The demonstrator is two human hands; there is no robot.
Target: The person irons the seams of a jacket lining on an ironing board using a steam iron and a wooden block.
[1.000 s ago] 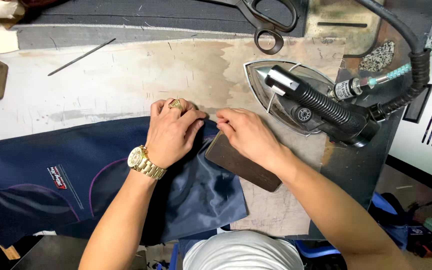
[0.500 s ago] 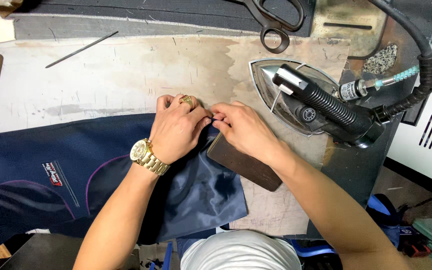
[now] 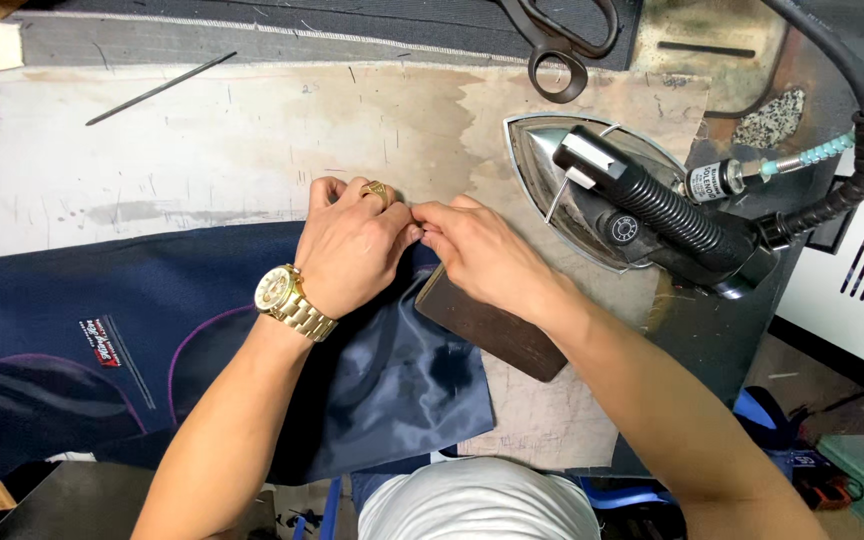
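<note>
Two hands, left hand (image 3: 352,245) and right hand (image 3: 482,255), pinch the shiny navy garment (image 3: 392,390) edge.

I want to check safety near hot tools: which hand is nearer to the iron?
Right. The right hand lies just left of the iron, over the brown block. The left hand is farther left, on the navy fabric.

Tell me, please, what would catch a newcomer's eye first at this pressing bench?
Most striking are the two hands meeting at the centre of the stained pressing table: the left hand, with a gold wristwatch and ring, and the right hand pinch the edge of a navy garment with shiny blue lining. Just right of them a heavy steam iron rests flat, its hose running off to the upper right, and large black scissors lie at the top edge.
</note>
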